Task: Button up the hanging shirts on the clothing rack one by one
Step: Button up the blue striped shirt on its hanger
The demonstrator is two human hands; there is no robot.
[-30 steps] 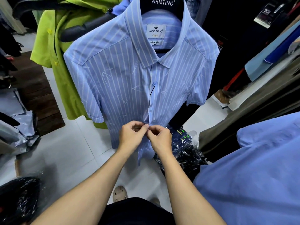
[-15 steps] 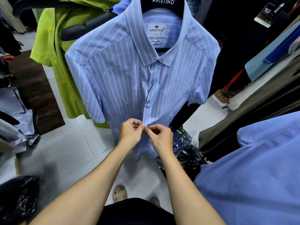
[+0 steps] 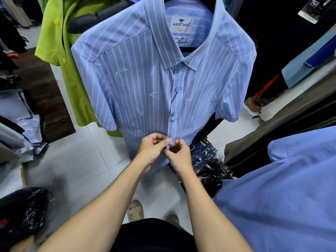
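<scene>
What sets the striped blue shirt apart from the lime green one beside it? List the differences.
The striped blue shirt has white stripes and blue buttons; the lime green shirt is plain with yellow buttons. The left hand and right hand pinch the blue one's placket; the green one hangs untouched, partly behind it. Both hang on hangers, short-sleeved.

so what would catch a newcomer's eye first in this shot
The light blue white-striped short-sleeved shirt hangs in the middle of the view. Low on its front placket, the left hand and right hand pinch the fabric together. Behind it on the left hangs a lime green garment with yellow buttons.
</scene>
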